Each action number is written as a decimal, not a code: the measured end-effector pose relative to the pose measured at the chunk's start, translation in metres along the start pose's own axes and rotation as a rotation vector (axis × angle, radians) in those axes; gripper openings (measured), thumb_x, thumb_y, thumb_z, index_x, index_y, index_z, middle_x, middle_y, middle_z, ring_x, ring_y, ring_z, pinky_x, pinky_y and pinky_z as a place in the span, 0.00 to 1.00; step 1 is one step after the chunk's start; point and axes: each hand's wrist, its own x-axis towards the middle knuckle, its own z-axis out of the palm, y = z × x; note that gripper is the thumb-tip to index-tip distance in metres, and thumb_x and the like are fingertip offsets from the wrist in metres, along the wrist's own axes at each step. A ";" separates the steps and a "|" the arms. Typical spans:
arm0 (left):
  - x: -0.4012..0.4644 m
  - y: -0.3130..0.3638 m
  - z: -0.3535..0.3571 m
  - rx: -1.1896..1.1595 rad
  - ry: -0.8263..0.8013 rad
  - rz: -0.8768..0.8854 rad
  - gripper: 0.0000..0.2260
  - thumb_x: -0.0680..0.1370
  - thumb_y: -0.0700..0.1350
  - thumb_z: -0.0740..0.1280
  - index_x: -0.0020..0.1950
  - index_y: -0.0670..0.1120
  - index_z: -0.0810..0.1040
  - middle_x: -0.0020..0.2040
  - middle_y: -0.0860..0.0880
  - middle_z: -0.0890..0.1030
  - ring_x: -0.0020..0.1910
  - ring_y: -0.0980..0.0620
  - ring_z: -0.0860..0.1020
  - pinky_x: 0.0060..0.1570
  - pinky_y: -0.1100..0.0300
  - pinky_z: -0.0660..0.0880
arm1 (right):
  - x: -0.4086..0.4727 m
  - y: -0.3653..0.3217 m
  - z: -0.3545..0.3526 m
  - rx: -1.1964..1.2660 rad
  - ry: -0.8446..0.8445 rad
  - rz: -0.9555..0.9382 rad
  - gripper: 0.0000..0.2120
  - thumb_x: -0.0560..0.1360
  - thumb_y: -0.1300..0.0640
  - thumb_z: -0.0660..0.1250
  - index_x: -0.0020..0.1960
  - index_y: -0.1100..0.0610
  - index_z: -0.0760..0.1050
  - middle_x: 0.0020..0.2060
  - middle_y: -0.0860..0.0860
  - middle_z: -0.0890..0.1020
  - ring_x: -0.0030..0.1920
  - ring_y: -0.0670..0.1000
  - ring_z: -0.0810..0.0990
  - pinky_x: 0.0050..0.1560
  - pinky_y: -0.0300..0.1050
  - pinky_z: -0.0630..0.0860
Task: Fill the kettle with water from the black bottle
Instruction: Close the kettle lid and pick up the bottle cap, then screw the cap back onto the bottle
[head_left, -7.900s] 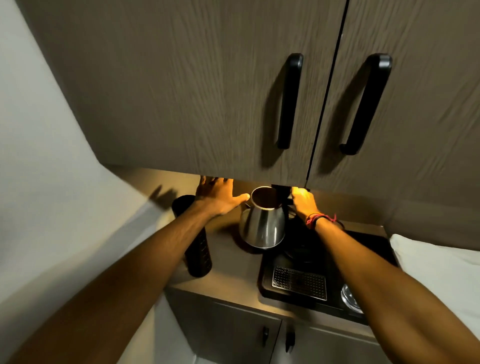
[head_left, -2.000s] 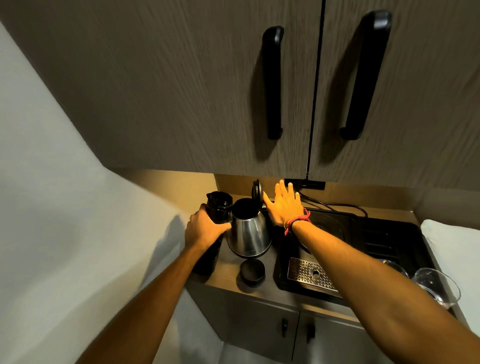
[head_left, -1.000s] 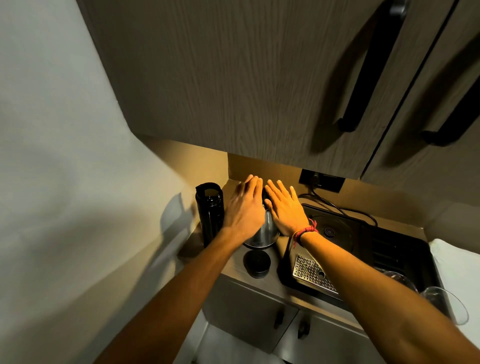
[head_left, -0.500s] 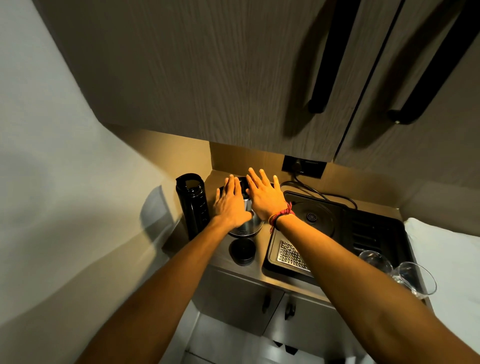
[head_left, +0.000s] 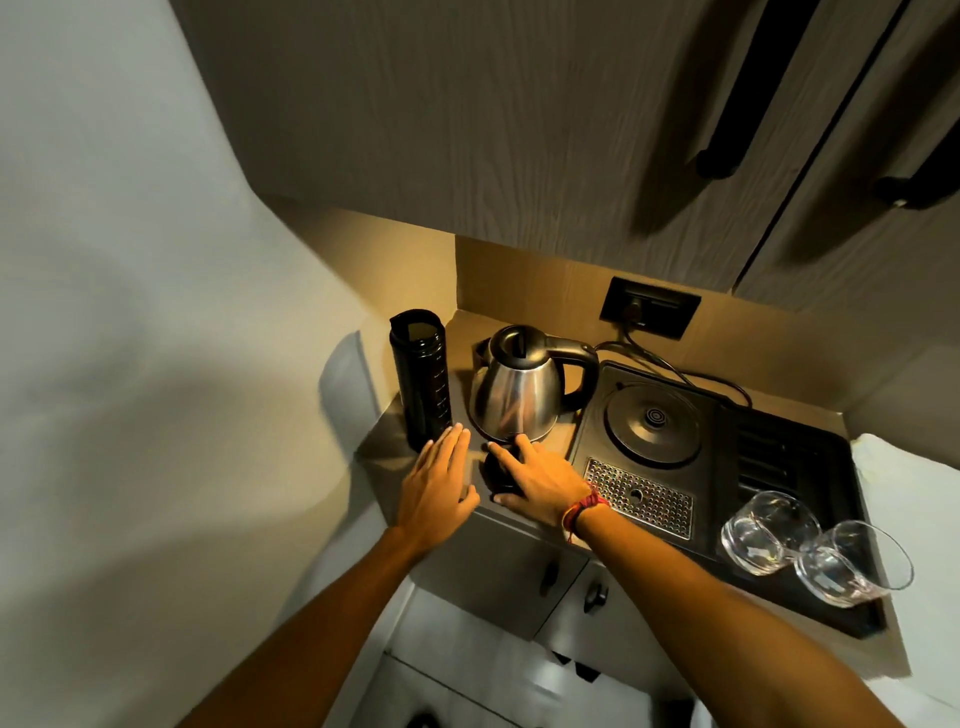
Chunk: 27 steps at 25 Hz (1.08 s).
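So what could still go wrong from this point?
1. The black bottle stands uncapped close by the left hand; a careless knock might tip it and spill.
2. The right hand covers the bottle cap near the counter's front edge; it could slide off.
3. The kettle sits off its base plate, so it cannot heat there.

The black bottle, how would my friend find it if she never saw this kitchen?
Start at the brown counter below the wooden cupboards. In its left corner, beside the shiny steel kettle, stands the tall black cylindrical bottle. It is the only tall, straight, dark thing, with its top open.
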 end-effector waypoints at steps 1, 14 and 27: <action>-0.006 -0.006 -0.001 0.009 -0.001 -0.020 0.34 0.77 0.49 0.68 0.78 0.40 0.60 0.77 0.40 0.65 0.77 0.44 0.62 0.74 0.48 0.62 | 0.002 -0.004 -0.002 0.014 0.020 -0.002 0.38 0.71 0.36 0.63 0.75 0.52 0.56 0.64 0.57 0.68 0.57 0.58 0.76 0.53 0.53 0.80; 0.017 -0.038 -0.067 -0.126 0.334 -0.344 0.40 0.74 0.64 0.67 0.76 0.42 0.60 0.71 0.41 0.71 0.69 0.43 0.71 0.64 0.48 0.74 | 0.075 -0.055 -0.180 0.330 0.565 -0.085 0.35 0.74 0.33 0.56 0.76 0.48 0.56 0.64 0.54 0.68 0.67 0.55 0.65 0.65 0.46 0.70; 0.052 -0.025 -0.101 -0.300 0.332 -0.454 0.34 0.75 0.58 0.70 0.74 0.44 0.62 0.66 0.43 0.73 0.65 0.44 0.73 0.60 0.47 0.76 | 0.093 -0.062 -0.200 0.219 0.329 -0.138 0.37 0.71 0.30 0.60 0.75 0.45 0.60 0.63 0.55 0.68 0.66 0.57 0.67 0.66 0.53 0.74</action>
